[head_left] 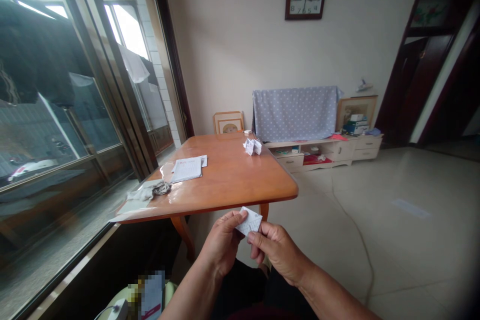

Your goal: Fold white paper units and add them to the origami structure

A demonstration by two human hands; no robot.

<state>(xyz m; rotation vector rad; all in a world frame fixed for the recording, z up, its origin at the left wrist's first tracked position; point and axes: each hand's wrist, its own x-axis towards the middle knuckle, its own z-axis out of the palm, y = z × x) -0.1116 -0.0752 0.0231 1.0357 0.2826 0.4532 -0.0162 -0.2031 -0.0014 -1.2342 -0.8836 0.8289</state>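
Note:
A small folded piece of white paper (250, 222) with printed marks is held up in front of the table's near edge. My left hand (226, 237) pinches its left side, thumb on top. On the lower right corner, my right hand (275, 246) is closed with its thumb against the paper and the fingers curled beneath. Both hands are above my lap. Further off on the wooden table (228, 180) stands a folded paper piece (252, 147) with several points. A stack of printed sheets (187, 168) lies on the table's left half.
A greyish cloth (144, 192) lies on the table's left corner by the window. Beyond the table is a low white cabinet (339, 152), with a dotted blue cloth (296, 112) draped above it. A cable (356, 230) runs across the floor at right.

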